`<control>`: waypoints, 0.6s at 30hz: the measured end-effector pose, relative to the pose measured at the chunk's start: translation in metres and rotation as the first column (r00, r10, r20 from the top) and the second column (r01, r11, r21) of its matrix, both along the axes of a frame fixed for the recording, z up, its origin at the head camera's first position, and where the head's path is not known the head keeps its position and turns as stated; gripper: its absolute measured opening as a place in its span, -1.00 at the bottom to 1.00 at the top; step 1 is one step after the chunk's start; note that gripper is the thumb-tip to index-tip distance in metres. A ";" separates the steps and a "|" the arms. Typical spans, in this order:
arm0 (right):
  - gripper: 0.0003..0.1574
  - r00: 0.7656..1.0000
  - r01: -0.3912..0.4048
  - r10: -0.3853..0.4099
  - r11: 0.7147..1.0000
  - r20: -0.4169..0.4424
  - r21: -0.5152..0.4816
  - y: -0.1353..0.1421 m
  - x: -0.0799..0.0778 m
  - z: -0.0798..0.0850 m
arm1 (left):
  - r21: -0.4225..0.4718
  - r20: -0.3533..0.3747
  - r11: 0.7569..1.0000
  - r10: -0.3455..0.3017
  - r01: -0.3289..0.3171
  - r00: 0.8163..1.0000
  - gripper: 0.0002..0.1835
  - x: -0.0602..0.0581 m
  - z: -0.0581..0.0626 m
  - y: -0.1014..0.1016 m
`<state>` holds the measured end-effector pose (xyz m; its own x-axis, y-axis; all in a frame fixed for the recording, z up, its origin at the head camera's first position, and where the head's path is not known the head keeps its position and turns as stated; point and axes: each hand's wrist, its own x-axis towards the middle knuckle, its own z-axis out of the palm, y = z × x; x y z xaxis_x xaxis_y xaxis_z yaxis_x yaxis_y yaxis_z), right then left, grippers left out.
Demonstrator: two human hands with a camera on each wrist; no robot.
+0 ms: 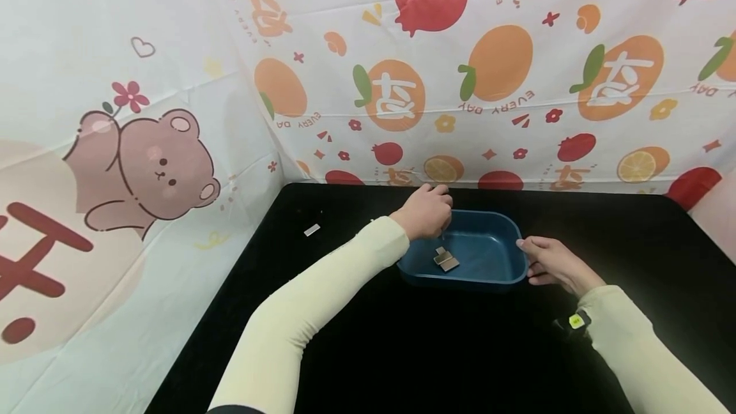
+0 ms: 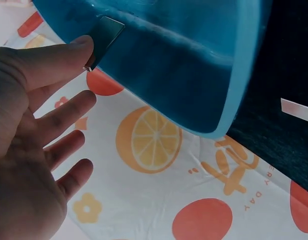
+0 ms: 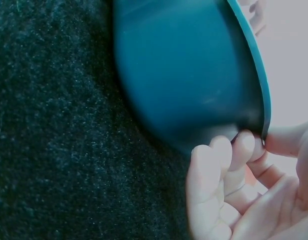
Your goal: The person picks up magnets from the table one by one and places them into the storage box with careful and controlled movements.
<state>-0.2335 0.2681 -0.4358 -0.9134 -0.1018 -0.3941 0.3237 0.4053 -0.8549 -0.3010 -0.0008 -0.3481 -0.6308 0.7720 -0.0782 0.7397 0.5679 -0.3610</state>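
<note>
A blue plastic basin [image 1: 485, 257] stands on a black table. Between thumb and index finger my left hand [image 1: 425, 211] pinches a small flat rectangular metallic piece [image 2: 105, 40], held over the basin near its far left side; the other fingers are spread apart. Several similar flat pieces [image 1: 445, 260] lie together on the basin floor at the left. At the basin's right end, my right hand [image 1: 554, 264] grips the rim, thumb on top and fingers curled against the outer wall. The right wrist view shows this hold on the basin [image 3: 178, 70] close up.
Another small, light rectangular piece [image 1: 312, 230] lies on the black tabletop [image 1: 356, 344], left of the basin. Tiny specks are near it. A fruit-print cloth [image 1: 494, 126] hangs behind the table's far edge, and a bear-print cloth [image 1: 167, 171] hangs at the left.
</note>
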 end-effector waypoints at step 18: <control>-0.45 1.000 -0.007 0.007 1.000 0.002 0.005 -0.001 0.000 0.002 | -0.056 0.071 0.997 0.056 -0.052 0.996 -0.90 0.000 -0.011 0.007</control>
<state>-0.2333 0.2671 -0.4342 -0.9120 -0.1066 -0.3961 0.3221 0.4119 -0.8524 -0.3009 0.0060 -0.3588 -0.6624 0.7304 -0.1664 0.7341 0.5886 -0.3386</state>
